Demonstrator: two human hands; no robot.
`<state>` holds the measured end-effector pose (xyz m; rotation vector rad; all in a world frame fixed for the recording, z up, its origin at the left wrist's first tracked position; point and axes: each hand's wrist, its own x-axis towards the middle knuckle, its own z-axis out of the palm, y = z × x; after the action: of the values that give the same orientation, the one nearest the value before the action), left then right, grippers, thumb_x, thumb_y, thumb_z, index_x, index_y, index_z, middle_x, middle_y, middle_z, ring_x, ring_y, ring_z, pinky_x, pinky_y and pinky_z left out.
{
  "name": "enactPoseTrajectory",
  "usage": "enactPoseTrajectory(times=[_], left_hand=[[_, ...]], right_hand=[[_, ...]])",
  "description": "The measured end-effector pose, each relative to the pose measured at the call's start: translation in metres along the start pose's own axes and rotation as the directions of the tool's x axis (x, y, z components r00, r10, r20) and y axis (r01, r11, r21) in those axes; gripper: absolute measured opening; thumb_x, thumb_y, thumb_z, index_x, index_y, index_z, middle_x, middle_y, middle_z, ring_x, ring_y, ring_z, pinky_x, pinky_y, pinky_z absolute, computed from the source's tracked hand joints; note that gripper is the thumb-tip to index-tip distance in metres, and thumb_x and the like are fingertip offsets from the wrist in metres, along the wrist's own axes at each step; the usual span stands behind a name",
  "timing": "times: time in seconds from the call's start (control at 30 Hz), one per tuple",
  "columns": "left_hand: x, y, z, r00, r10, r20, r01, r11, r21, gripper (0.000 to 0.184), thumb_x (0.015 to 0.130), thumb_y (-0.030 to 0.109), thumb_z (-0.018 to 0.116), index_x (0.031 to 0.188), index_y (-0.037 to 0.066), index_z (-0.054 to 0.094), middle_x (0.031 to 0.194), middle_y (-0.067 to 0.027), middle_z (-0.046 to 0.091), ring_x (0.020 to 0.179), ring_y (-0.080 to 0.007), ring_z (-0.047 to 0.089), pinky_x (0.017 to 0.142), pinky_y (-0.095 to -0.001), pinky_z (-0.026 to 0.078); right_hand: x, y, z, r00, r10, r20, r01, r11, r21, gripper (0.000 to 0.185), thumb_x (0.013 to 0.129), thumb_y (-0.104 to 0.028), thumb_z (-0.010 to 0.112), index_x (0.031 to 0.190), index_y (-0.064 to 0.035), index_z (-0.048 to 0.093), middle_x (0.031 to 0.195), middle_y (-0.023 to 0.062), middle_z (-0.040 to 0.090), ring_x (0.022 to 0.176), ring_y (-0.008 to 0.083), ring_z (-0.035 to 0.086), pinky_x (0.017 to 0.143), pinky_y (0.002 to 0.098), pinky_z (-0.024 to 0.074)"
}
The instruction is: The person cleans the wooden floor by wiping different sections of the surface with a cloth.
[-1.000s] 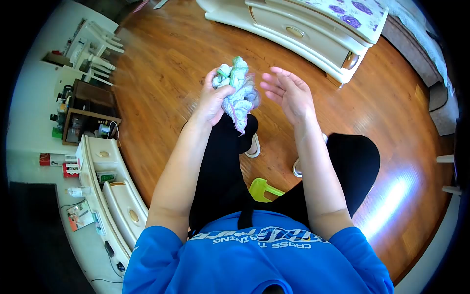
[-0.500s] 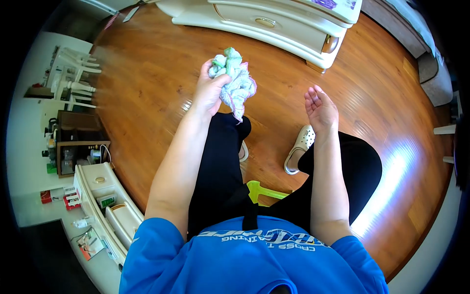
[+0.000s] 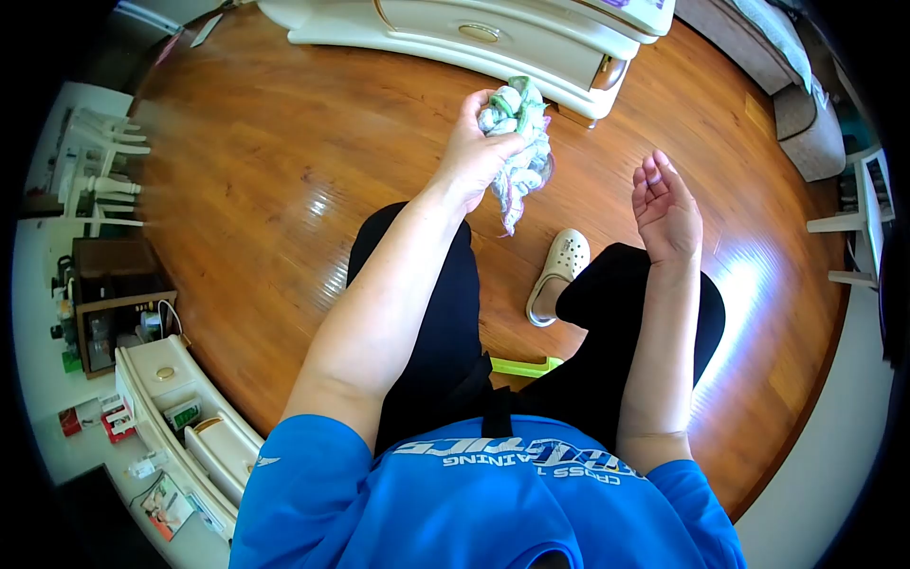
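A crumpled cloth (image 3: 524, 156), pale with green and pinkish edges, is gripped in my left hand (image 3: 474, 156). The thumb lies across its near side, and a loose end dangles below above the wooden floor (image 3: 265, 180). To the right, my right hand (image 3: 667, 213) is held up with the palm showing and the fingers slightly curled, touching nothing. Between my legs shows part of a yellow-green plastic piece (image 3: 526, 367); the rest of it is hidden by the black trousers.
Ahead stands a cream table with a drawer (image 3: 479, 34). A grey sofa (image 3: 806, 133) is at the far right, with a white chair (image 3: 863, 213) below it. On the left are a cream cabinet with an open drawer (image 3: 194, 417) and white chairs (image 3: 104, 185). One beige clog (image 3: 567, 256) is on the floor.
My left hand has moved right with the cloth, and my right hand has also shifted right and slightly lower. The view has turned, and my legs have changed position as in a step.
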<state>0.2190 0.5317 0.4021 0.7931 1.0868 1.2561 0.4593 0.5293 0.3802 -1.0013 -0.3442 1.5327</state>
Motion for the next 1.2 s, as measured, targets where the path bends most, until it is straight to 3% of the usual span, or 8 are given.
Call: enactPoseTrajectory(times=[0.3,0.5,0.57,0.63,0.7,0.73,0.87,1.2], left_hand=[[-0.001,0.006,-0.039,0.999,0.036,-0.009,-0.035,0.997,0.074,0.068,0.076,-0.008,0.059,0.136,0.006,0.033,0.123,-0.0145,0.050,0.109,-0.0231,0.057,0.089,-0.0382,0.052],[-0.016,0.017,-0.040,0.997,0.016,-0.071,0.006,0.956,0.293,0.061,0.075,-0.008,0.059,0.130,0.010,0.039,0.107,-0.0120,0.061,0.095,-0.0217,0.063,0.083,-0.0346,0.052],[-0.016,0.000,-0.042,0.973,0.148,0.177,-0.227,0.760,0.610,0.067,0.073,-0.007,0.058,0.134,0.010,0.038,0.117,-0.0150,0.055,0.108,-0.0278,0.057,0.091,-0.0389,0.050],[-0.020,-0.011,-0.040,0.871,0.209,0.446,-0.492,0.339,0.802,0.066,0.073,0.000,0.062,0.134,0.009,0.037,0.123,-0.0184,0.050,0.116,-0.0341,0.050,0.101,-0.0443,0.041],[-0.023,-0.015,-0.043,0.903,0.062,0.424,-0.410,0.415,0.812,0.066,0.075,0.007,0.065,0.134,0.007,0.036,0.128,-0.0212,0.044,0.123,-0.0384,0.041,0.108,-0.0469,0.031],[-0.027,-0.007,-0.041,0.918,-0.161,0.362,-0.306,0.293,0.906,0.069,0.075,0.012,0.068,0.135,0.005,0.034,0.131,-0.0224,0.041,0.126,-0.0403,0.038,0.109,-0.0478,0.029],[-0.028,-0.003,-0.051,0.827,-0.420,0.374,-0.287,0.257,0.923,0.056,0.081,0.023,0.069,0.126,0.001,0.044,0.120,-0.0227,0.054,0.110,-0.0357,0.055,0.093,-0.0419,0.047],[-0.029,-0.003,-0.059,0.836,-0.385,0.390,-0.289,0.296,0.911,0.041,0.086,0.030,0.065,0.112,0.002,0.051,0.096,-0.0202,0.062,0.087,-0.0349,0.064,0.073,-0.0438,0.052]], right_hand=[[0.009,0.021,-0.001,0.996,0.087,-0.019,-0.088,0.995,-0.040,0.023,0.091,-0.015,0.063,0.109,-0.0012,0.062,0.086,0.0032,0.064,0.079,0.0132,0.063,0.063,0.0184,0.0526],[0.005,0.066,0.053,0.905,0.243,0.349,-0.133,0.941,-0.311,0.057,0.091,-0.046,0.059,0.134,-0.0106,0.047,0.119,0.0135,0.056,0.108,0.0232,0.057,0.084,0.0415,0.0513],[0.001,0.092,0.070,0.751,0.395,0.530,-0.321,0.919,-0.229,0.074,0.087,-0.055,0.060,0.140,-0.0097,0.037,0.128,0.0144,0.050,0.114,0.0261,0.053,0.091,0.0431,0.0488],[-0.005,0.121,0.082,0.831,0.370,0.416,-0.318,0.929,-0.191,0.074,0.085,-0.055,0.062,0.138,-0.0090,0.037,0.128,0.0131,0.050,0.115,0.0260,0.053,0.097,0.0432,0.0454],[0.007,0.137,0.068,0.786,0.459,0.414,-0.402,0.889,-0.220,0.072,0.084,-0.053,0.064,0.136,-0.0087,0.041,0.127,0.0139,0.052,0.119,0.0271,0.052,0.102,0.0422,0.0429],[0.010,0.143,0.060,0.743,0.524,0.417,-0.494,0.849,-0.186,0.072,0.084,-0.053,0.065,0.136,-0.0091,0.042,0.128,0.0141,0.053,0.119,0.0278,0.052,0.102,0.0440,0.0428],[0.020,0.163,0.036,0.639,0.700,0.319,-0.678,0.708,-0.197,0.065,0.083,-0.044,0.068,0.134,-0.0103,0.046,0.128,0.0139,0.056,0.118,0.0294,0.054,0.100,0.0512,0.0429],[0.048,0.191,0.013,0.637,0.731,0.246,-0.741,0.668,-0.067,0.054,0.088,-0.032,0.064,0.133,-0.0091,0.046,0.127,0.0151,0.056,0.120,0.0316,0.051,0.102,0.0527,0.0405]])
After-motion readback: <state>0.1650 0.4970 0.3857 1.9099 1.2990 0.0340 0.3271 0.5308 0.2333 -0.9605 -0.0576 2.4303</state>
